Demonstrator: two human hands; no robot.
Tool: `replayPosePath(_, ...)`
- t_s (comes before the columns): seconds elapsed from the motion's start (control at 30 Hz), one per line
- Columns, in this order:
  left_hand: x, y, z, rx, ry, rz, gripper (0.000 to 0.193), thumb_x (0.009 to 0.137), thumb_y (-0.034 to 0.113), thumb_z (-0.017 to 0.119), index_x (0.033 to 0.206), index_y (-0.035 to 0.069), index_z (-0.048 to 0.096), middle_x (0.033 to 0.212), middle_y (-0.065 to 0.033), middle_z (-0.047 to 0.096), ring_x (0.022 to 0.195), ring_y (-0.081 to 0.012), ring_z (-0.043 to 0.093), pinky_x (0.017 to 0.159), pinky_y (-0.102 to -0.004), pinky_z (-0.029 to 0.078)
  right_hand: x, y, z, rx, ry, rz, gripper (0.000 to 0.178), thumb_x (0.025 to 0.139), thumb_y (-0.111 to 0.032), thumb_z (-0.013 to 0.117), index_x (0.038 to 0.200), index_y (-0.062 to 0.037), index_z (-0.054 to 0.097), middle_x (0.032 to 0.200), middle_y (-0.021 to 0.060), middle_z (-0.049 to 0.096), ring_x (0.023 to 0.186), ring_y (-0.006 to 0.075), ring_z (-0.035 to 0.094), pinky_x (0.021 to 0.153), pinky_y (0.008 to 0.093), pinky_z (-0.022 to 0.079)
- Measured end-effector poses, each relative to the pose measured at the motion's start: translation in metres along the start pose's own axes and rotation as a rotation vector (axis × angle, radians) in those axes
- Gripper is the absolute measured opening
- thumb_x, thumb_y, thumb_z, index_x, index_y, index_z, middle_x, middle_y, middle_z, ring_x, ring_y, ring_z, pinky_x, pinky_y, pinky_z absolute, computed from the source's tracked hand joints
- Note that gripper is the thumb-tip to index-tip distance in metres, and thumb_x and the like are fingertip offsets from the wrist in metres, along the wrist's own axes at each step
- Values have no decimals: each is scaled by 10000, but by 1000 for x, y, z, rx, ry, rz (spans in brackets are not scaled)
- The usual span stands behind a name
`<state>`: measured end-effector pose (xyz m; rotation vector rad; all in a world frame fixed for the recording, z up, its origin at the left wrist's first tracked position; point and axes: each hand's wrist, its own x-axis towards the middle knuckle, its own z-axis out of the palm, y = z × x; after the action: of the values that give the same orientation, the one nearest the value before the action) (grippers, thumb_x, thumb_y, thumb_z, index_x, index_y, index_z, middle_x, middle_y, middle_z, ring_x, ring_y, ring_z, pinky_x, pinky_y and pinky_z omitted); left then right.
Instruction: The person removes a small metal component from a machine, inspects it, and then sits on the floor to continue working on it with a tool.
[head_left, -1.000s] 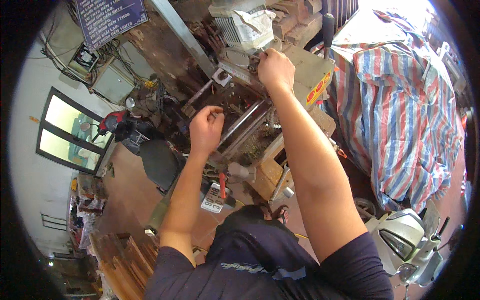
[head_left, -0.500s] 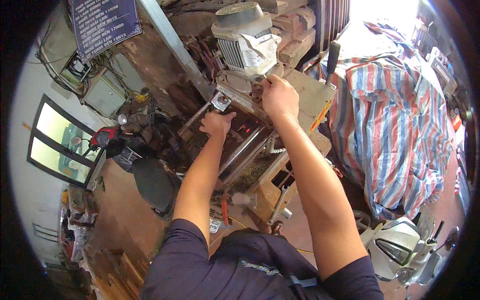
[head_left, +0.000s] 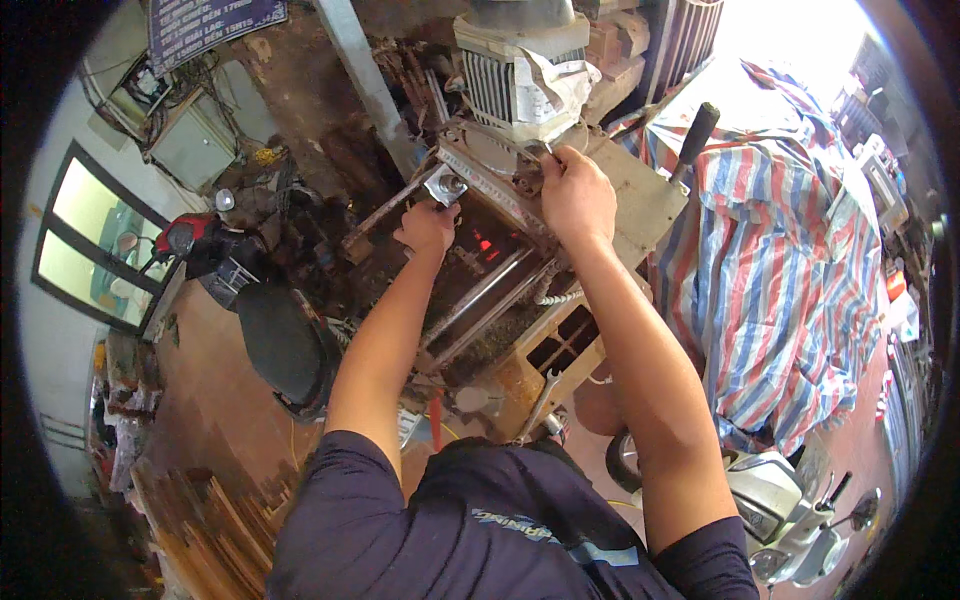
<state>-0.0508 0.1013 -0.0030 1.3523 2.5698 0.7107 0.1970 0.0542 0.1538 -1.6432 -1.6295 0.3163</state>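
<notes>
My right hand is closed in a pinch at the foot of a finned grey electric motor. A small shiny metal piece sticks out past its fingertips; its kind is unclear. My left hand curls just below a bright metal block with a threaded stud and nut, the thumb up against it. What its fingers hold is hidden. Between the hands runs a pale metal crossbar of the machine frame. A dark lever handle rises to the right of my right hand.
A striped tarp covers a bulky heap on the right. Nearer stands a light-coloured scooter. On the left is a motorbike with a black seat. An open-end wrench lies by a yellowish slotted casing. Wooden strips lie lower left.
The whole view has shifted, with the motor now higher and farther right. My left thumb has moved up to the metal block; my right hand keeps its pinch by the motor.
</notes>
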Motion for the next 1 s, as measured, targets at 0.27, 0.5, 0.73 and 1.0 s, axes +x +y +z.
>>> replayPosePath(0.27, -60, -33, -58, -564, -251, -11, 304, 904, 282, 838, 1109, 58, 837, 1046, -114, 807, 980, -252, 726, 887, -398, 536, 5, 9, -2, 179, -62, 6, 342, 1042, -376, 614, 1131, -73, 747, 1149, 212, 751, 1088, 442, 703, 951, 521, 533)
replayPosePath(0.5, -127, -34, -106, -1692, -683, -153, 284, 1043, 273, 718, 1250, 80, 694, 910, 16, 596, 820, -151, 526, 799, -370, 465, 0, 10, 4, 257, -20, -111, 357, 1049, -399, 619, 1034, -61, 733, 967, 179, 712, 1046, 425, 657, 914, 522, 503)
replayPosePath(0.73, -189, -30, -145, -2114, -809, 59, 282, 1043, 370, 708, 1149, 114, 655, 825, 53, 433, 793, -138, 458, 783, -341, 443, -11, 1, 3, 271, -60, -222, 352, 1059, -372, 628, 977, -40, 707, 882, 198, 703, 909, 439, 666, 829, 498, 522)
replayPosePath(1.0, -207, -33, -158, -2100, -747, 25, 259, 971, 287, 785, 1085, 86, 670, 830, 48, 480, 758, -139, 453, 760, -350, 439, -24, -14, 1, 227, -11, -600, 286, 1076, -230, 593, 1236, -61, 760, 1035, 192, 724, 1004, 407, 670, 932, 465, 527)
